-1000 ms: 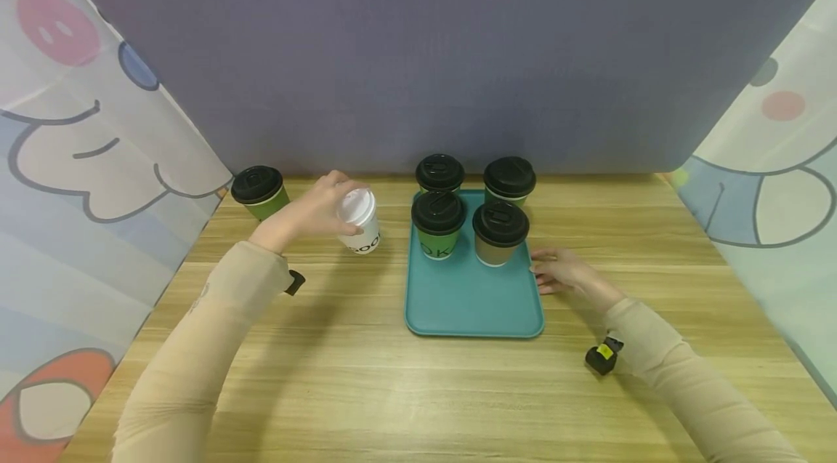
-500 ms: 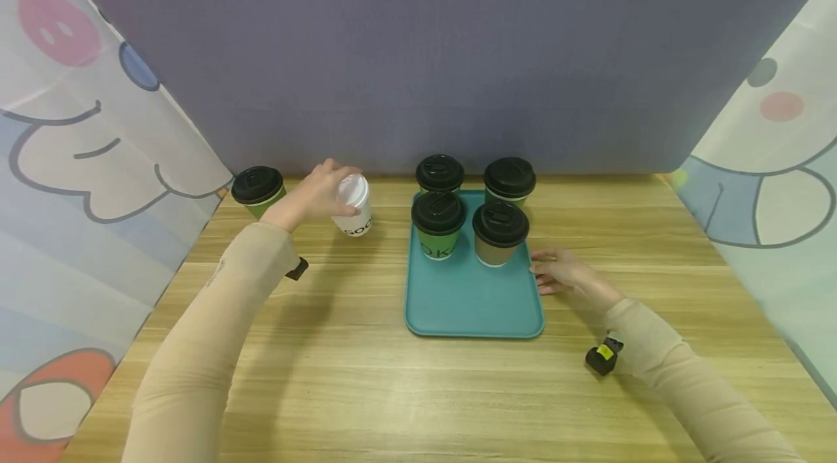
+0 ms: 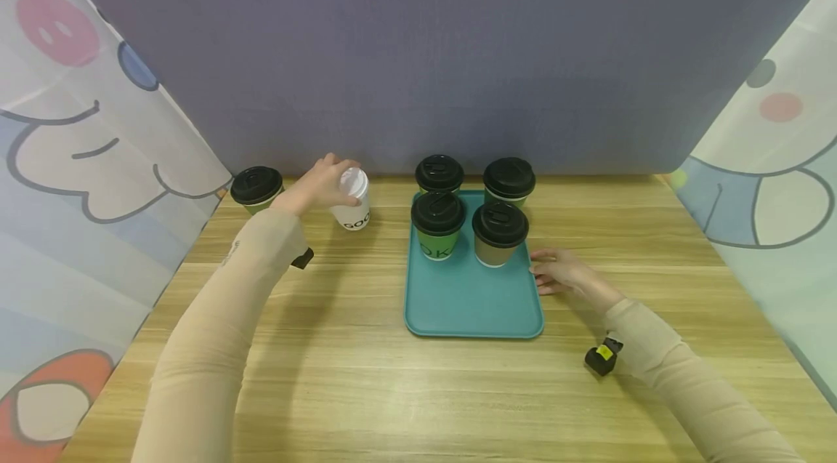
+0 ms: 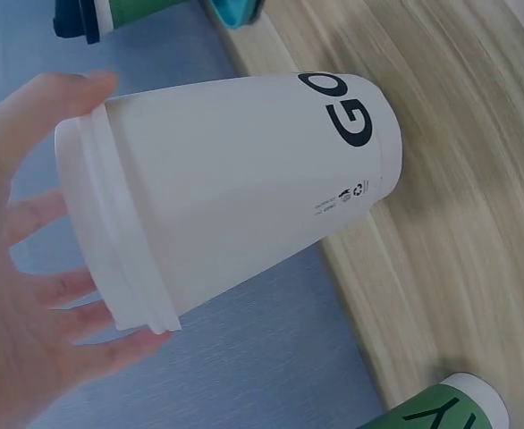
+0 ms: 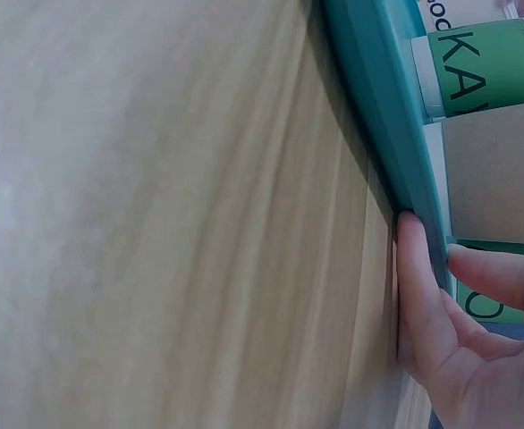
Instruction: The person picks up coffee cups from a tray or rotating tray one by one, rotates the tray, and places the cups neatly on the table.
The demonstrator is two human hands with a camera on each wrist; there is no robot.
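Observation:
A white paper cup with a white lid (image 3: 355, 214) stands upright, its base close over or at the table near the back edge. My left hand (image 3: 322, 184) grips it round the lid from above, thumb on one side and fingers on the other, as the left wrist view shows. At the right side of a teal tray (image 3: 472, 302), my right hand (image 3: 559, 271) pinches the rim, the thumb at its inner side and a finger outside. On the tray stand a green cup (image 3: 437, 243) and a brown cup (image 3: 494, 253) in front, with two more black-lidded cups behind.
Another green cup with a black lid (image 3: 257, 187) stands at the back left, partly behind the left wrist. A grey panel (image 3: 418, 56) closes off the back of the wooden table (image 3: 366, 390), and cartoon-printed curtains (image 3: 771, 179) hang at both sides.
My left hand has carried the white cup slightly left and back, away from me. The right hand, the tray and the cups on it have stayed put.

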